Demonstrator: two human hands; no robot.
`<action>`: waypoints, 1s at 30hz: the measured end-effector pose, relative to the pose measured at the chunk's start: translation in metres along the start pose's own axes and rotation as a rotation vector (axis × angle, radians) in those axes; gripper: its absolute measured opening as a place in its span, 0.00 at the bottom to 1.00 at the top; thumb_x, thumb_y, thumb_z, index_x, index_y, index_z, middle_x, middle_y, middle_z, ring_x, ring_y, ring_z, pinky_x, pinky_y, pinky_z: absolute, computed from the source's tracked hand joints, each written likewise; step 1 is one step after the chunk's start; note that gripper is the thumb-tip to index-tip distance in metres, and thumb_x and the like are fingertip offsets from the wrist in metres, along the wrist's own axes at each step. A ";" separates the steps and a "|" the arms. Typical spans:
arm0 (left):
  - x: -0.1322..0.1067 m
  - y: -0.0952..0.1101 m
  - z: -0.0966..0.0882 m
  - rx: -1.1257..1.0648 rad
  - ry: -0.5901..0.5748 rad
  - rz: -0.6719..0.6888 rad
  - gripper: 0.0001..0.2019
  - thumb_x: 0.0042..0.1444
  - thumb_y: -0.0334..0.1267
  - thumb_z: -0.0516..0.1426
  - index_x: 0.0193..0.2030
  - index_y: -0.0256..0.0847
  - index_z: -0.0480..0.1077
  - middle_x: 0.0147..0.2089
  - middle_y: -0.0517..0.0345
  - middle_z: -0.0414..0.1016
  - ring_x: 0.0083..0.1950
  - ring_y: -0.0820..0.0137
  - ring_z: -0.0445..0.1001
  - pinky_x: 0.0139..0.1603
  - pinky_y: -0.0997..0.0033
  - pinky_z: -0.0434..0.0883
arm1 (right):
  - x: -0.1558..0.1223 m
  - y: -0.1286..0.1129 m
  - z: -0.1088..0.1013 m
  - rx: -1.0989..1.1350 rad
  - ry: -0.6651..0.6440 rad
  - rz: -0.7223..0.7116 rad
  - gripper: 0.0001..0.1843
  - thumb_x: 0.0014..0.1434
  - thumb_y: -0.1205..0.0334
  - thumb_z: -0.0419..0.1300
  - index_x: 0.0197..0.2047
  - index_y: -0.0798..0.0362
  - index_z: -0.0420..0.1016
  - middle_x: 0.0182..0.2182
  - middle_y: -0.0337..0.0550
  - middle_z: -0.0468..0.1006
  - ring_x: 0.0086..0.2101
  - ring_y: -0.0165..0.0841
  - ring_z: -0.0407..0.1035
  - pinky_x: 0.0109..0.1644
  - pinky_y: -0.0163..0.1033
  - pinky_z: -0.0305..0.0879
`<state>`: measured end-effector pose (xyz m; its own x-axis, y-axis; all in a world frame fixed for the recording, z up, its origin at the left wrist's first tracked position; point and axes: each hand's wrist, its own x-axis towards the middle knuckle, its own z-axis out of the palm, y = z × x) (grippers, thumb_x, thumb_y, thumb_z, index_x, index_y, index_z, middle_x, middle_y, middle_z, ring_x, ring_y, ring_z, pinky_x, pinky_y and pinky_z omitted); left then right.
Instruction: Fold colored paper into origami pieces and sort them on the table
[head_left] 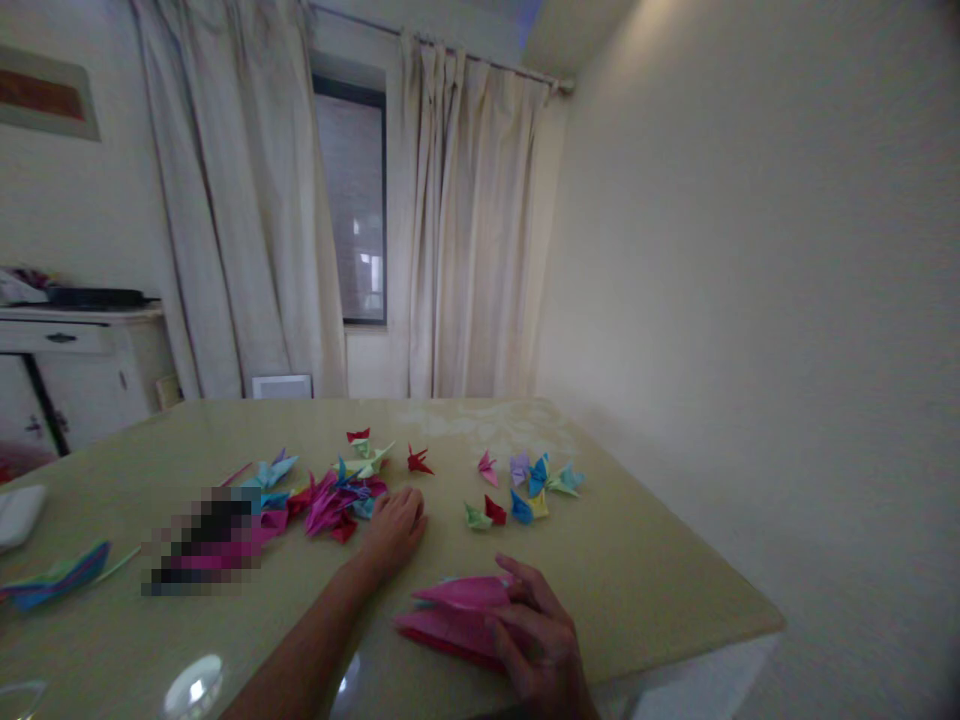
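Note:
My right hand (536,640) rests near the table's front edge, fingers curled over a folded pink paper piece (457,615) and pressing on it. My left hand (396,528) reaches forward across the beige table (660,560), fingers curled down at the edge of a heap of coloured folded paper shapes (337,495); whether it grips one is hidden. A smaller group of folded paper shapes (525,485) lies to the right of that hand, and a single red one (418,460) sits behind it.
A blurred-out patch (206,545) covers something on the table's left. Striped folded paper (56,578) and a white object (19,512) lie at the far left. A wall runs close along the table's right side; curtains, a window and a white cabinet (75,370) stand behind.

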<state>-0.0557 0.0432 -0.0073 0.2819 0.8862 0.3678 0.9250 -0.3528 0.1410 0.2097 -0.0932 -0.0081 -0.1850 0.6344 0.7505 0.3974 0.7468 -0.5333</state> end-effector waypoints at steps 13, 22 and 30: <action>0.000 -0.001 0.002 -0.005 0.009 0.014 0.04 0.68 0.34 0.51 0.43 0.43 0.66 0.47 0.53 0.76 0.51 0.60 0.74 0.56 0.59 0.61 | -0.002 0.004 0.002 0.008 -0.009 0.012 0.09 0.68 0.65 0.62 0.40 0.46 0.85 0.61 0.50 0.76 0.43 0.36 0.79 0.51 0.38 0.78; 0.000 -0.002 0.003 -0.032 0.010 0.006 0.04 0.67 0.34 0.51 0.43 0.42 0.66 0.47 0.53 0.76 0.51 0.59 0.74 0.55 0.58 0.61 | -0.002 0.007 0.002 0.001 -0.001 -0.002 0.09 0.68 0.63 0.62 0.40 0.46 0.85 0.61 0.51 0.76 0.44 0.37 0.79 0.51 0.39 0.78; 0.001 0.000 0.000 -0.028 -0.014 -0.015 0.03 0.67 0.34 0.52 0.44 0.42 0.66 0.48 0.52 0.76 0.53 0.58 0.74 0.56 0.57 0.61 | 0.000 0.004 0.000 -0.004 0.010 -0.026 0.10 0.67 0.66 0.63 0.41 0.45 0.86 0.61 0.50 0.76 0.44 0.36 0.80 0.52 0.37 0.78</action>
<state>-0.0551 0.0440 -0.0070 0.2719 0.8953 0.3527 0.9216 -0.3478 0.1722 0.2109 -0.0904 -0.0107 -0.1868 0.6125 0.7680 0.3957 0.7625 -0.5119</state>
